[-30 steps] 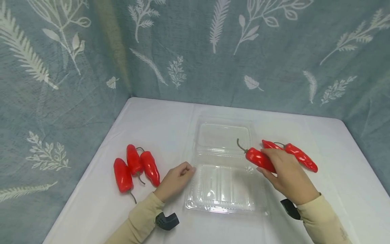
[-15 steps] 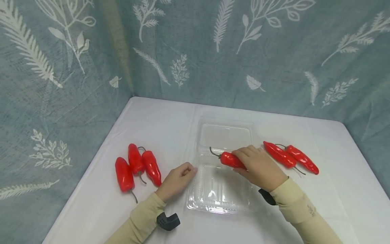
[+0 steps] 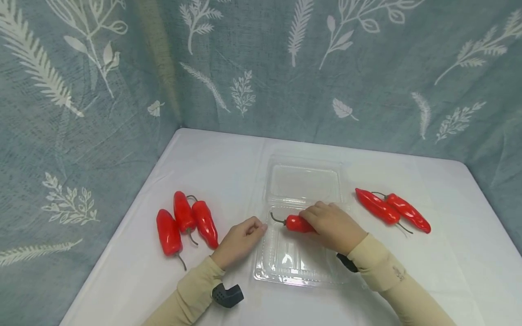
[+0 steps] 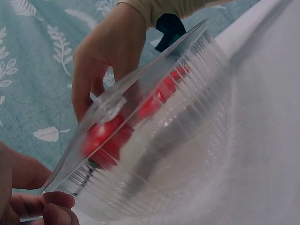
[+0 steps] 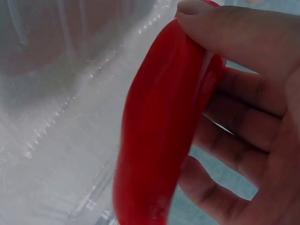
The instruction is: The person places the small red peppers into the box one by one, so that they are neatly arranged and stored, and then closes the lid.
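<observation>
a red pepper (image 3: 299,223) is gripped by the right hand (image 3: 335,228): the thumb (image 5: 239,33) is laid on one side, the fingers (image 5: 243,117) are bent behind the other, and the two are parted only by the pepper's thickness. the pepper is held crosswise at the near half of the clear box (image 3: 281,277), its stem pointed toward the left hand (image 3: 239,242). in the left wrist view it is seen through the side of the box; whether the bottom is touched cannot be told. the left hand's fingers are curled, and the box's left edge is pinched between them and its thumb. the lid (image 3: 303,181) is laid back flat, away from the person. to the left, three peppers (image 3: 185,213) are grouped close together on the white cloth (image 3: 228,163); to the right of the box, two peppers (image 3: 377,207) are set side by side at a slant. both arms are covered by tan sleeves (image 3: 377,262), and a black device (image 3: 227,295) is worn at each wrist. behind the table, a blue-green curtain (image 3: 277,113) is patterned with pale leaves.
</observation>
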{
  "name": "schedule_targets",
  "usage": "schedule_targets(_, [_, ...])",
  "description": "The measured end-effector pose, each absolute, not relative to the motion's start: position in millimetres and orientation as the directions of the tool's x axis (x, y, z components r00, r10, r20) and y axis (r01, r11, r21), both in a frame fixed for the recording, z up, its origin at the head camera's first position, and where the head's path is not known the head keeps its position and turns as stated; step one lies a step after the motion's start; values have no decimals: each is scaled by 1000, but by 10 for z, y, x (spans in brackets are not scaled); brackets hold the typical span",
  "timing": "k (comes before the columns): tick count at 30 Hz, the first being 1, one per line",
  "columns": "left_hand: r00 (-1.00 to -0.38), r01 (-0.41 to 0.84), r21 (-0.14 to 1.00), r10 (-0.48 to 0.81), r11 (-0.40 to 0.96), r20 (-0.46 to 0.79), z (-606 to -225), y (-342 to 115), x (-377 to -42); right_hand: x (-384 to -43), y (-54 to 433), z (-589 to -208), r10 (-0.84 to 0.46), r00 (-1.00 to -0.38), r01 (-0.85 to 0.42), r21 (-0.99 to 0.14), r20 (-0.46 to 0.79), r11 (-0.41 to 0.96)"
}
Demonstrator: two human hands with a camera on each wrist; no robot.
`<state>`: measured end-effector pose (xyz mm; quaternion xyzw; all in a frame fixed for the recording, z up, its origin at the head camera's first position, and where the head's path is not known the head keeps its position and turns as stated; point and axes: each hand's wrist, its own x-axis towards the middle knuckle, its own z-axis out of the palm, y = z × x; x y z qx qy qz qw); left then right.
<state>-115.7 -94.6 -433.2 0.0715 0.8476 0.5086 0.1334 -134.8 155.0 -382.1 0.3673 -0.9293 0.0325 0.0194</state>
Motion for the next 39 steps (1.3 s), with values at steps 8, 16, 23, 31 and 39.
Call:
schedule_targets(8, [-955, -4, 879, 259, 476, -145, -4318, -959, -1174, -1357, 1505, -3887, -689, -725, -689, -15, 1, 725])
schedule_targets(16, [-958, 12, 886, 260, 464, -123, -4297, -958, -1191, -1364, 1496, -3954, -704, -709, -703, 30, 39, 710])
schedule_targets(23, [-960, 6, 891, 251, 454, -122, -4318, -938, -1188, -1385, 1516, -4000, -711, -693, -708, 79, 115, 702])
schedule_targets(31, [-960, 9, 877, 250, 481, -127, -4340, -930, -1191, -1356, 1539, -4058, -677, -720, -671, 92, 153, 736])
schedule_targets(39, [-962, -10, 863, 231, 505, -147, -4350, -897, -1203, -1330, 1662, -3957, -650, -754, -648, 54, 98, 760])
